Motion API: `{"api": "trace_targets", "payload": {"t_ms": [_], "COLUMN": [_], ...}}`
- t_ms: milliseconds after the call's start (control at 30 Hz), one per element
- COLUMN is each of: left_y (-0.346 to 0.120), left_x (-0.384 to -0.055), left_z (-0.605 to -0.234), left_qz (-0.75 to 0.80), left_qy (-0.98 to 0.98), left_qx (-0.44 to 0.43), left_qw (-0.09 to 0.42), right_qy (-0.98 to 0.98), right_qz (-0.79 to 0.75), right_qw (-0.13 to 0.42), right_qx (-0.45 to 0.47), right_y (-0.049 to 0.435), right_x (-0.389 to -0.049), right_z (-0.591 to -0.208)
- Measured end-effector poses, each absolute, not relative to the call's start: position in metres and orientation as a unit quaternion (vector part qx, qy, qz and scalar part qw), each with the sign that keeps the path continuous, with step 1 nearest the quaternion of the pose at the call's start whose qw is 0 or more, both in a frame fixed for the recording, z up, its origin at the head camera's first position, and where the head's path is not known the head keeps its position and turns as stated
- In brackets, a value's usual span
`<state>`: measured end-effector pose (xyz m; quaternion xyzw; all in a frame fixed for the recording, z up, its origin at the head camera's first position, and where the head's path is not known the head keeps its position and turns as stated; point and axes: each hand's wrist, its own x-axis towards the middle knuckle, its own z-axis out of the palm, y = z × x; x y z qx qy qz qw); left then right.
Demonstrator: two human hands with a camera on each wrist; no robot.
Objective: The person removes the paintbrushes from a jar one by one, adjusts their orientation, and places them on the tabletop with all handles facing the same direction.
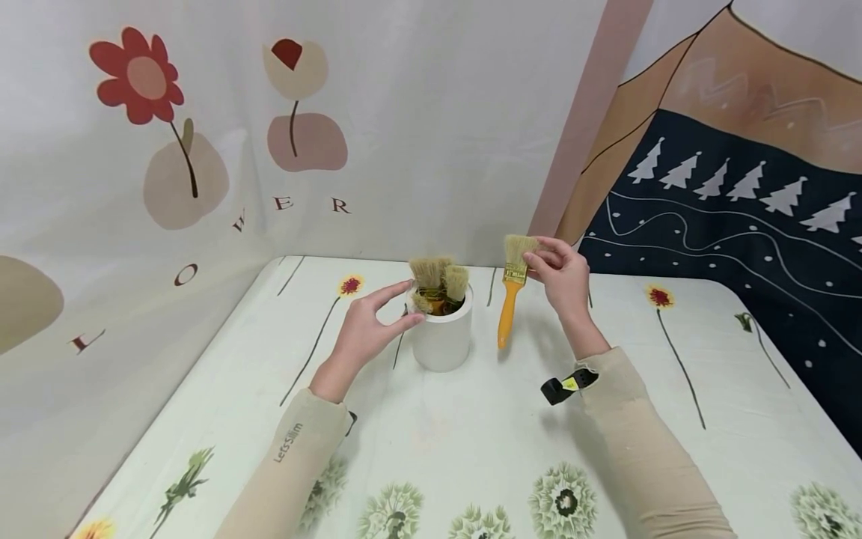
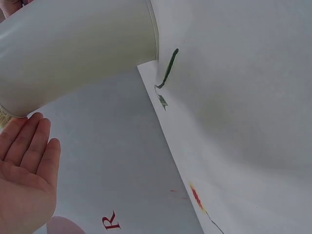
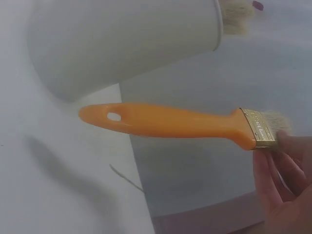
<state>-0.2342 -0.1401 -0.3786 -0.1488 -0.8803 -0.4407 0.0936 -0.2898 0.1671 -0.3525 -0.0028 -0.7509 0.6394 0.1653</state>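
Note:
A white cylindrical cup (image 1: 441, 348) stands upright near the table's back edge, with several paintbrushes (image 1: 431, 273) in it, bristles up. My left hand (image 1: 367, 326) is at the cup's left side, thumb and forefinger spread by the rim. In the left wrist view its fingers (image 2: 30, 141) look fairly straight, tips at the rim of the cup (image 2: 83, 48). To the right of the cup, my right hand (image 1: 562, 273) pinches a flat paintbrush (image 1: 508, 311) at its bristles and metal band. This brush's orange handle (image 3: 165, 120) points down, its tip above the table and apart from the cup.
A white flower-printed cloth covers the table (image 1: 471, 434). Behind it hangs a pale curtain (image 1: 431, 135) with flowers and letters. A dark panel with white trees (image 1: 741, 217) hangs at the right. A black wrist strap (image 1: 569, 385) is on the right sleeve.

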Motion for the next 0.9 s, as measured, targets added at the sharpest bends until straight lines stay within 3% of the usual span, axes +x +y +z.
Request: {"api": "trace_targets", "payload": {"t_ms": [900], "left_y": [-0.140], "left_x": [-0.234], "left_z": [-0.379], "left_qz": [-0.436], "left_qy": [-0.882], "left_qx": [-0.152], "left_qw": [0.099], "right_qy": [-0.783], "right_qz": [0.614], "right_qw": [0.074], "right_qx": [-0.065], "right_y": [0.162], "right_x": [-0.310], "right_z": [-0.407]}}
